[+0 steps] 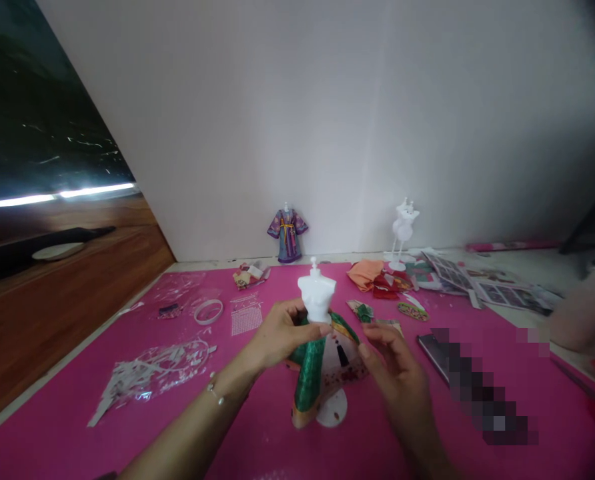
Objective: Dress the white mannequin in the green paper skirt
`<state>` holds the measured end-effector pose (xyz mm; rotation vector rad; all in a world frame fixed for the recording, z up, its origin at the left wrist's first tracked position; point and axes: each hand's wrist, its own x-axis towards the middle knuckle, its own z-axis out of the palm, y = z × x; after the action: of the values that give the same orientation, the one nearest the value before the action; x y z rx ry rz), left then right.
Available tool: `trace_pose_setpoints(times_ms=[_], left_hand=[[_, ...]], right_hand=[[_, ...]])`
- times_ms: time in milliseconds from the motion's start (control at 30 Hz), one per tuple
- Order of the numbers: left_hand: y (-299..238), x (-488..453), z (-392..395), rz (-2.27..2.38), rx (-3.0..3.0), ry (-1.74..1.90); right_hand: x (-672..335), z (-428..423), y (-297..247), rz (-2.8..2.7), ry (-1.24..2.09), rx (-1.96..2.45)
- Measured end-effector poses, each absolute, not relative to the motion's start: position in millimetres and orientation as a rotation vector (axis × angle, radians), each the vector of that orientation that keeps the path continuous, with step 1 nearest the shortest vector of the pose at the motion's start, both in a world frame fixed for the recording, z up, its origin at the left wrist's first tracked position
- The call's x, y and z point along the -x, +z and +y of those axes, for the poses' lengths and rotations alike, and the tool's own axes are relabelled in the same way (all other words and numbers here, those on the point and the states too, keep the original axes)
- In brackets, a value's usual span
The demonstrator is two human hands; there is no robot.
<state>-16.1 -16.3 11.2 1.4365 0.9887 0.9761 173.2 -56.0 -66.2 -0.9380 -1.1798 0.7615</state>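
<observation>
green garment held at the waist of a small white mannequin

the green garment (pixel 309 377) hangs about the waist of the white mannequin (pixel 316 293), near the middle of the pink-topped desk (pixel 217 427). the left hand (pixel 292 330) pinches it there, thumb in front; the fingers behind are partly hidden. the right hand (pixel 397 367) is loosely spread beside the skirt — whether its fingertips touch the cloth, i cannot tell. the mannequin's stand is covered, only part of its round base (pixel 333 408) showing below the hem.

on the right, a dark flat object (pixel 435 350) is mostly lost under pixelation, and a pale shape (pixel 585 313) at the edge is too blurred to name. a clear bag (pixel 152 373) of white scraps lies left. by the plain wall (pixel 217 133) stand a purple-robed figure (pixel 287 237) and a bare mannequin (pixel 402 227); far left — a dark, reflective pane (pixel 37 120).
</observation>
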Motion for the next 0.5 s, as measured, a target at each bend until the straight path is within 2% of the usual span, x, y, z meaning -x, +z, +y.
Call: trace_pose_setpoints(times_ms=[267,500], left_hand=[[10.1,16.3,-20.7,0.946,-1.302,1.036],[3.6,22.3,-19.8,0.96,-1.189,1.094]], right_hand=[[-181.6,-60.0,-62.0,-1.011,0.889,1.059],[-192.3,-61.8,-80.5,-1.034,1.107,1.131]])
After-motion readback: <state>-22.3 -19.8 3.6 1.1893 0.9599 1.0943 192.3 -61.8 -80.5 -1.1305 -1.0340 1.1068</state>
